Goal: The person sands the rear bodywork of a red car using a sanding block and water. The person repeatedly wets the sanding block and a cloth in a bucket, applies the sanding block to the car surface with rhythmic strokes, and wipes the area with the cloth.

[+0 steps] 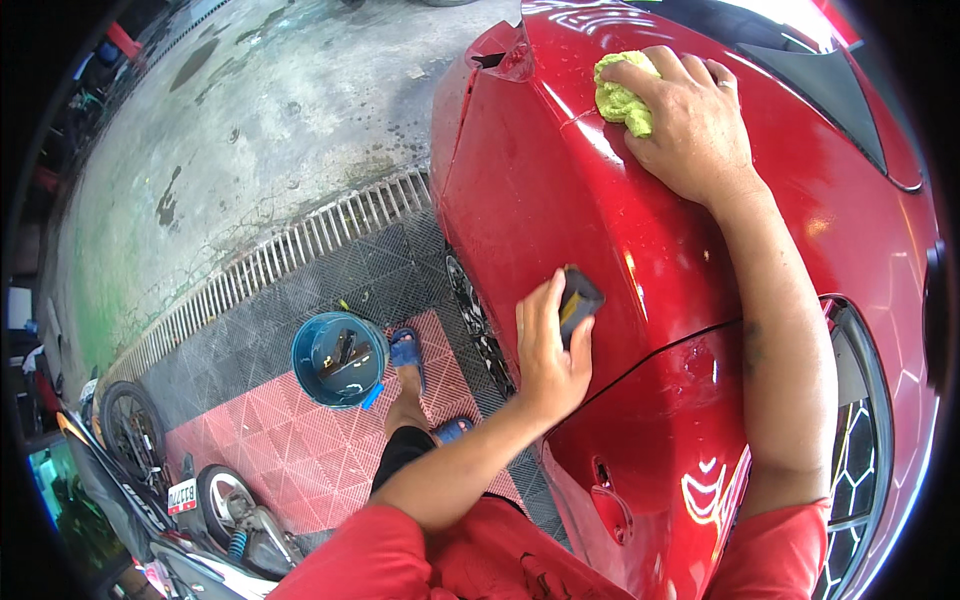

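Note:
A glossy red car (680, 260) fills the right half of the head view, its fender and hood beneath my hands. In my right hand (695, 125) is a bunched yellow-green cloth (622, 92), pressed onto the upper body panel near the front. My left hand (548, 350) grips a small dark block (580, 302) with a yellowish band, held at the side panel above the wheel. Whether the block touches the paint I cannot tell. Small droplets or specks show on the red surface.
On the red and grey floor tiles (270, 450) stands a blue bucket (297, 362) of water with dark items inside. My sandalled foot (408, 355) is beside it. A metal drain grate (290, 250) crosses the floor. A motorbike (215, 520) stands at lower left.

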Motion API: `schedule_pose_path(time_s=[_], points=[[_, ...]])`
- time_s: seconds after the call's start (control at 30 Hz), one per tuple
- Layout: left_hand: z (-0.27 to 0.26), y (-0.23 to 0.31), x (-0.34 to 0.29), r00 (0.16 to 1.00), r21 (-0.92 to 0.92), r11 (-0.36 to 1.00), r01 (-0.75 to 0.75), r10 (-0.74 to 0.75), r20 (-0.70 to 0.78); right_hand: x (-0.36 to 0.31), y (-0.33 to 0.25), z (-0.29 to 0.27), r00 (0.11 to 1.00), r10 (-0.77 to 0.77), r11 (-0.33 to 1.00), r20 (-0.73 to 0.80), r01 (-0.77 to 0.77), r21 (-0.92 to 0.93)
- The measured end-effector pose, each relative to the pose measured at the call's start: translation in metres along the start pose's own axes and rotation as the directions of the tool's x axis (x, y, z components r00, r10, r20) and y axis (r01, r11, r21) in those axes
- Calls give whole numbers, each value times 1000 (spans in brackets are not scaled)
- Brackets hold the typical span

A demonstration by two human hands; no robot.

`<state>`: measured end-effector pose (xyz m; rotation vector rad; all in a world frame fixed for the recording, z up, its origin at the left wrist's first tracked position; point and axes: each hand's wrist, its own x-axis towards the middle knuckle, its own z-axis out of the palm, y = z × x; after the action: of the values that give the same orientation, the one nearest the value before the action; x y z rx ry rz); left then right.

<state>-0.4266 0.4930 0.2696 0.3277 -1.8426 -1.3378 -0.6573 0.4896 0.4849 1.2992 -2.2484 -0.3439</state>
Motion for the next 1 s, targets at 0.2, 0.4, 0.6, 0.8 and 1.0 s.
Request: schedule_pose_path(time_s=[0.2,0.4,0.6,0.8,1.0], points=[[-15,-74,220,976,60,982,179,-170,-134,15,-10,-7,998,-14,1000,-59,15,12],[-22,-33,-31,992,131,985,109,-117,54,4,-1,-3,1000,13,1000,-8,-13,0],[-17,-80,55,985,174,971,163,-150,-86,1,-3,-5,999,2,1000,-35,-1,24],[-30,-102,75,962,194,950,244,-213,-170,6,-13,-9,1000,-17,1000,-14,17,17],[-45,-3,-50,924,109,933,342,-355,140,3,4,-22,999,30,999,32,-31,39]])
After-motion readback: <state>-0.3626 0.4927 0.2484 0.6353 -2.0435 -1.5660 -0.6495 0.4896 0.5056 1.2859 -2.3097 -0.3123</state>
